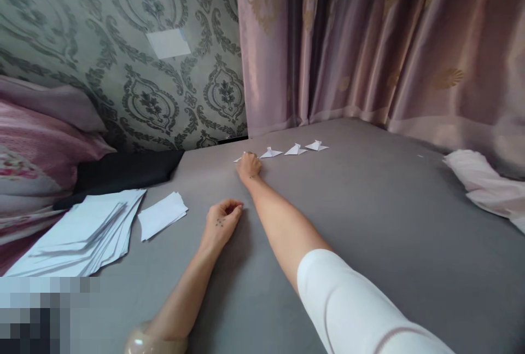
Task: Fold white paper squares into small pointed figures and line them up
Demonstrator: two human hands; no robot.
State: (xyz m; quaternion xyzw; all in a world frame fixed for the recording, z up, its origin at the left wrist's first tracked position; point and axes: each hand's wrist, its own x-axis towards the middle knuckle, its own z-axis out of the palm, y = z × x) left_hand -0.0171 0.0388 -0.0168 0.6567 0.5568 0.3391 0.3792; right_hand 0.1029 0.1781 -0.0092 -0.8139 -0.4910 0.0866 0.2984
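Here the right hand (248, 166) is stretched far fwd across the grey bed sheet (369, 222), fingers down on a small folded white paper piece (239, 158) that peeks out at its left edge; can't tell if the fingers pinch it or just press. It sits at the left end of a row w/ three more folded paper pieces (295, 149). The left hand (222, 221) rests on the sheet, fingers loosely curled, holding nothing, just right of a small paper stack (162, 215) & a bigger sheet pile (82, 233).

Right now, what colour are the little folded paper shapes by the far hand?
White. The folded paper shapes sit in a row beside the right hand; head view.
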